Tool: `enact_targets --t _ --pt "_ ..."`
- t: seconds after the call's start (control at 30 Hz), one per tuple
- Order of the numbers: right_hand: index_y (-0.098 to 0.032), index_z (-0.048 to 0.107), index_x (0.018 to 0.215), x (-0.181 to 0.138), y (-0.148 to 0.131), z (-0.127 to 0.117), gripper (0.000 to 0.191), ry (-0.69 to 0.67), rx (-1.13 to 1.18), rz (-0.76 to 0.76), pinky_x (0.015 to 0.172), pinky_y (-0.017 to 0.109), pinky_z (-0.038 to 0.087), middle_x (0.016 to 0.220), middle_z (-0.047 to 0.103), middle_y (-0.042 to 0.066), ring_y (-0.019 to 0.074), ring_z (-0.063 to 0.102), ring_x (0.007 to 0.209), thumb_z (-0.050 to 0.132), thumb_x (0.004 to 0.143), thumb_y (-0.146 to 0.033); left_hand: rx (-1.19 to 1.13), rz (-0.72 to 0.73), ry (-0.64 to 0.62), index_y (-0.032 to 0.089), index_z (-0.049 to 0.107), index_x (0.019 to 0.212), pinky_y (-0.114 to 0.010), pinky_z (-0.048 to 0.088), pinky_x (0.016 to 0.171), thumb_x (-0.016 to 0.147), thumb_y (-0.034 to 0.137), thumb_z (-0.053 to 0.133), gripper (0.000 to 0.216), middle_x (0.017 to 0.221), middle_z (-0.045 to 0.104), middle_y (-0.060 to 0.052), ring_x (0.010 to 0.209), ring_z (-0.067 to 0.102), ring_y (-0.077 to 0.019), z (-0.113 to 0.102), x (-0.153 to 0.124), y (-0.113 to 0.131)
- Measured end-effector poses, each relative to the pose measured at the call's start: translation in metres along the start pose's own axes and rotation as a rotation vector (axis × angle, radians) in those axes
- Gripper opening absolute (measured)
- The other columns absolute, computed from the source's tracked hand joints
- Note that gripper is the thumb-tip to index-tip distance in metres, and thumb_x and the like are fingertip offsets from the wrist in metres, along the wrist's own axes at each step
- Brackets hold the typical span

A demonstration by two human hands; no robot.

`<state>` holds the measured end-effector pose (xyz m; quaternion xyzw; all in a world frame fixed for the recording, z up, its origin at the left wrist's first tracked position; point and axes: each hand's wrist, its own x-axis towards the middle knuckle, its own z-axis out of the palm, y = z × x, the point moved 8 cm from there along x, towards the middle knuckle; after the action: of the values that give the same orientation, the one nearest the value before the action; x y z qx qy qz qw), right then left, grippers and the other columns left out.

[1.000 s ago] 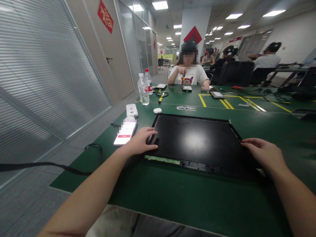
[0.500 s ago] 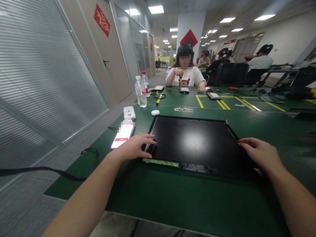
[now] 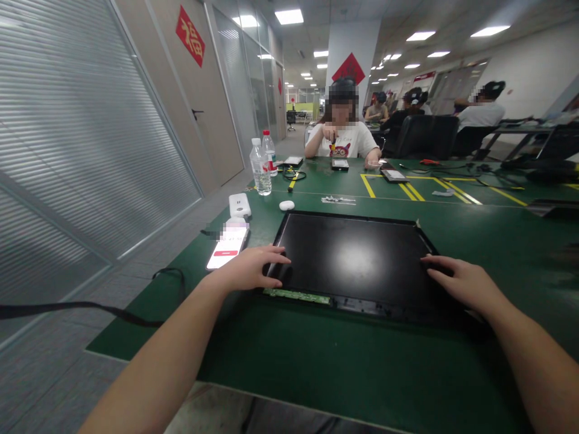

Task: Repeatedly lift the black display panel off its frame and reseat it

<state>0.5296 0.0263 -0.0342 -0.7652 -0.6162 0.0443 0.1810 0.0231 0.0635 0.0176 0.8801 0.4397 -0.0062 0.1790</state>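
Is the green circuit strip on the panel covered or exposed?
Exposed: the green circuit strip shows along the near edge of the black panel, toward its left.

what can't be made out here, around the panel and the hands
Under the black panel: head view, covered by the panel itself.
Its near right corner: head view, obscured by the right wrist and shadow.
Text on the phone: head view, blurred.
Grey scraps beyond: head view, too small.
Left forearm: head view, cut off by the bottom edge.
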Motion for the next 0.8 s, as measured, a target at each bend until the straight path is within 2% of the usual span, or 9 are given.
enact_targets --t 0.3,0.43,0.5,0.6,0.67,0.8 --pt "-0.034 0.089 0.114 0.002 0.007 0.003 0.045 0.013 0.068 -0.018 0.100 0.053 0.065 0.124 0.086 0.005 0.0373 0.081 0.112 0.065 0.082 -0.054 0.029 0.029 0.005 0.034 0.074 0.152 -0.049 0.043 0.130 0.096 0.042 0.082 0.057 0.177 0.052 -0.009 0.162 0.051 -0.0368 0.002 0.000 0.000" --pt "-0.034 0.088 0.118 0.001 0.004 0.004 0.047 0.024 0.076 -0.071 0.103 0.056 0.064 0.127 0.085 0.006 0.0383 0.080 0.116 0.064 0.084 -0.055 0.007 0.042 0.026 0.033 0.071 0.155 -0.052 0.042 0.131 0.102 0.051 0.073 0.056 0.180 0.048 -0.011 0.164 0.048 -0.0375 0.003 -0.001 0.001" --pt "-0.033 0.086 0.124 0.001 0.000 0.005 0.051 0.039 0.089 -0.130 0.110 0.058 0.061 0.137 0.082 0.007 0.0392 0.076 0.127 0.063 0.086 -0.057 0.006 0.026 0.041 0.032 0.067 0.160 -0.062 0.033 0.134 0.101 0.062 0.072 0.066 0.184 0.039 -0.014 0.168 0.038 -0.0424 0.005 0.000 0.001" --pt "-0.032 0.082 0.135 0.000 -0.003 0.010 0.059 0.046 0.106 -0.193 0.122 0.059 0.054 0.156 0.072 0.008 0.0383 0.065 0.147 0.059 0.089 -0.061 0.036 0.024 0.035 0.033 0.055 0.170 -0.079 0.010 0.135 0.089 0.073 0.082 0.094 0.190 0.022 -0.016 0.174 0.017 -0.0509 0.012 0.004 0.005" --pt "-0.033 0.079 0.141 0.000 -0.002 0.017 0.062 0.011 0.105 -0.181 0.125 0.057 0.052 0.160 0.069 0.007 0.0369 0.061 0.152 0.057 0.092 -0.063 0.017 0.072 -0.004 0.036 0.045 0.175 -0.081 0.001 0.134 0.087 0.073 0.085 0.104 0.191 0.015 -0.014 0.175 0.008 -0.0503 0.019 0.007 0.011" --pt "-0.033 0.080 0.141 -0.002 -0.001 0.023 0.059 -0.035 0.108 -0.131 0.125 0.056 0.052 0.158 0.070 0.006 0.0369 0.062 0.151 0.058 0.093 -0.060 -0.046 0.162 -0.088 0.039 0.037 0.178 -0.080 -0.002 0.134 0.078 0.073 0.093 0.120 0.191 0.013 -0.013 0.175 0.004 -0.0506 0.030 0.009 0.018"
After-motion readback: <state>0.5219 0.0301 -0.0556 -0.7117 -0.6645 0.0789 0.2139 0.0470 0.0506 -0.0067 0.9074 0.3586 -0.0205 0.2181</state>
